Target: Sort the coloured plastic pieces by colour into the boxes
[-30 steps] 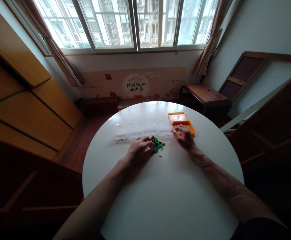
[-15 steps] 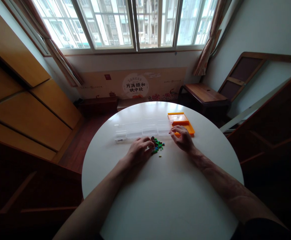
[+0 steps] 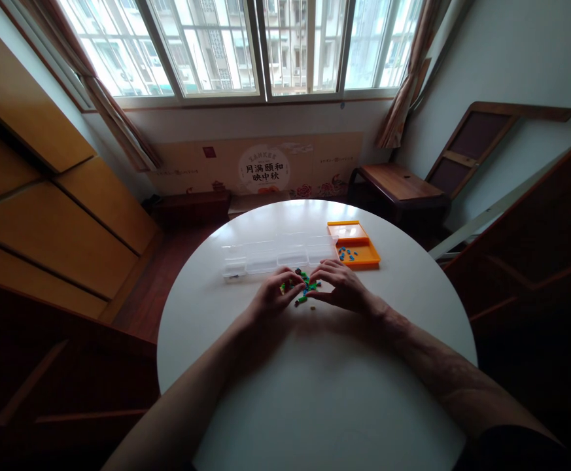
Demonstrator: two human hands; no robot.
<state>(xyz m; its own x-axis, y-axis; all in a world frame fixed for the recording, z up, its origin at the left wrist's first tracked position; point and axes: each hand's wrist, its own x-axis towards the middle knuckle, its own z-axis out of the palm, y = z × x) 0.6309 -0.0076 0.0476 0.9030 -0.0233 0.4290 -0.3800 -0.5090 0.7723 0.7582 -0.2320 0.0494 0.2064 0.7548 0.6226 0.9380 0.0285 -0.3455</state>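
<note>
A small pile of toy building bricks (image 3: 305, 286), mostly green with some blue and dark ones, lies on the white round table (image 3: 334, 379). At its left side my left hand (image 3: 274, 291) rests with curled fingers, thumb and forefinger apart; a few pieces show between them. My right hand (image 3: 345, 288) reaches in from the other side, its thumb and fingers spread apart at the pile's edge. One pale brick (image 3: 312, 308) lies alone just nearer to me. Several blue pieces (image 3: 346, 253) sit in the front compartment of the orange tray (image 3: 372, 261).
Behind my hands a clear plastic compartment box (image 3: 260, 261) stretches across the table, its right end beside the orange tray. A wooden chair (image 3: 397, 182) stands beyond the table at the right, and a wooden cabinet (image 3: 84, 242) is at the left.
My right hand has moved left and toward me, from the orange tray to the pile. The blue pieces in the tray, hidden by it before, now show. My left hand stays at the pile.
</note>
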